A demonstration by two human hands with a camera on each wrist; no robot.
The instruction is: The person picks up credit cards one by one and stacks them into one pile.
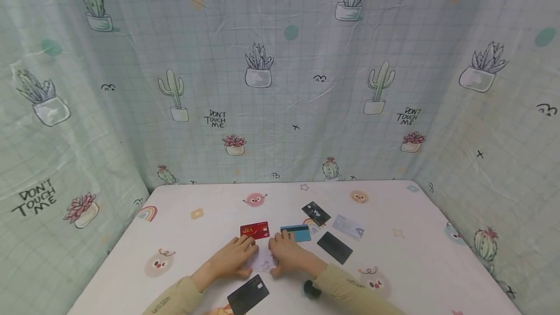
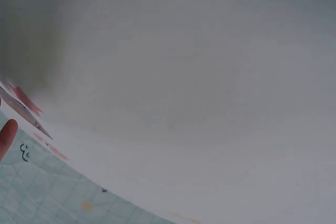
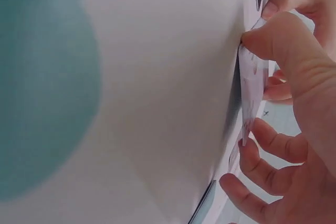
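Pale pinkish card (image 1: pixel 264 259) between my two hands, at counter's (image 1: pixel 197 237) near part; can't tell if fully off surface. My left hand (image 1: pixel 236 255): fingers and thumb grasping card's left side. My right hand (image 1: pixel 286 254): fingers and thumb grasping its right side, thumb at near edge. Red VIP card (image 1: pixel 254 230) just beyond left fingers; blue striped card (image 1: pixel 302 234) just beyond right. Black chip card (image 1: pixel 248 295) nearer me. Dark grey card (image 1: pixel 334 247) off to right.
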